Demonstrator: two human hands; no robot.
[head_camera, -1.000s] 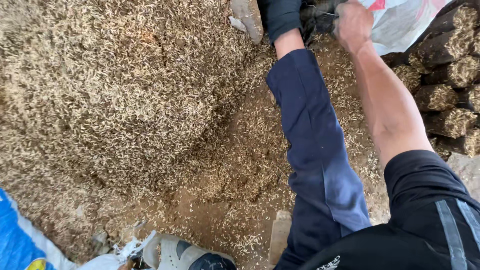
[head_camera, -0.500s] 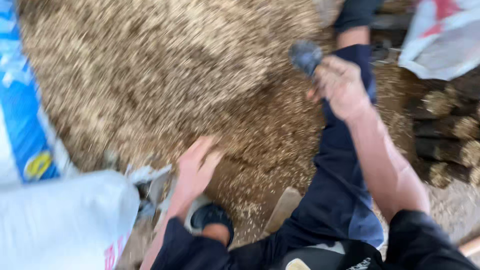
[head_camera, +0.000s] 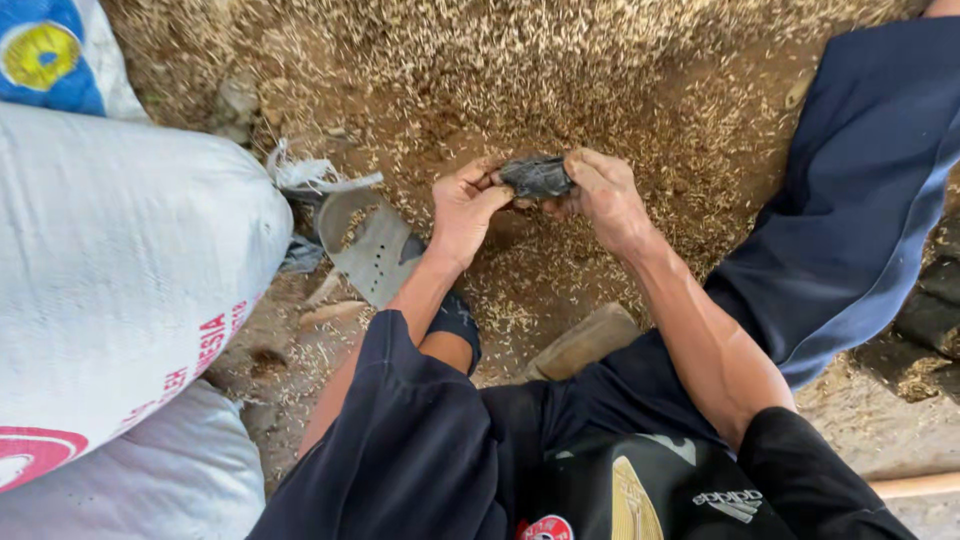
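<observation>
Together both hands (head_camera: 470, 205) (head_camera: 605, 195) hold a dark object (head_camera: 537, 177) lengthwise, left-right.

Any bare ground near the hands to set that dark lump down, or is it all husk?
Both hands, left and right, hold the dark lump. Barest patch: the brown dirt just below them, between the grey sandal and the blue trouser leg. Crowded: husk pile above, white sacks on the left.

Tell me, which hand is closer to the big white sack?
Left. The left hand holds the dark lump's near end, on the white sack's side; the right hand holds the far end, farther from the sack.
</observation>
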